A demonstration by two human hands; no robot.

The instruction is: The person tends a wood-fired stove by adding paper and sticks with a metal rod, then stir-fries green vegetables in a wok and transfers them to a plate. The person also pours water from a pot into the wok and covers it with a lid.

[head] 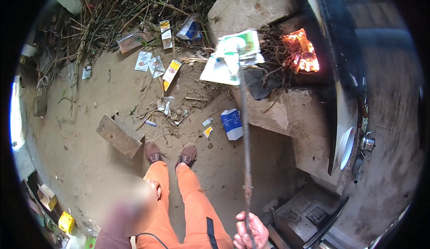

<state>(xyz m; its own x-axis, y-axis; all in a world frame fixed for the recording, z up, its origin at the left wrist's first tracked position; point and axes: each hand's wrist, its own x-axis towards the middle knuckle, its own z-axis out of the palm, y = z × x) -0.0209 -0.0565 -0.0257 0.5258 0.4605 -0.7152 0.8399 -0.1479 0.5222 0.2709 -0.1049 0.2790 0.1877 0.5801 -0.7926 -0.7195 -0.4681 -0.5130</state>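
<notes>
My right hand (250,232) is closed around a long, thin metal fire tool (247,148), which reaches up towards the stove. Crumpled green-and-white packaging (240,46) is at the tool's far end, in front of the stove's fire opening. Flames (304,52) burn inside that opening, with dry twigs (277,47) poking out of its mouth. Near my left knee, part of my left hand (155,188) shows; a blurred patch covers the rest, so its grip is unclear. A blue-and-white carton (231,124) lies on the floor left of the tool.
Brushwood (141,7) is heaped at the far side. Yellow-and-white packets (171,74) and other litter lie on the dirt floor (84,114). A small wooden stool (119,136) is beside my left shoe. On the right, a white dish (347,148) and metal kettle (367,143) stand by the stove (275,114).
</notes>
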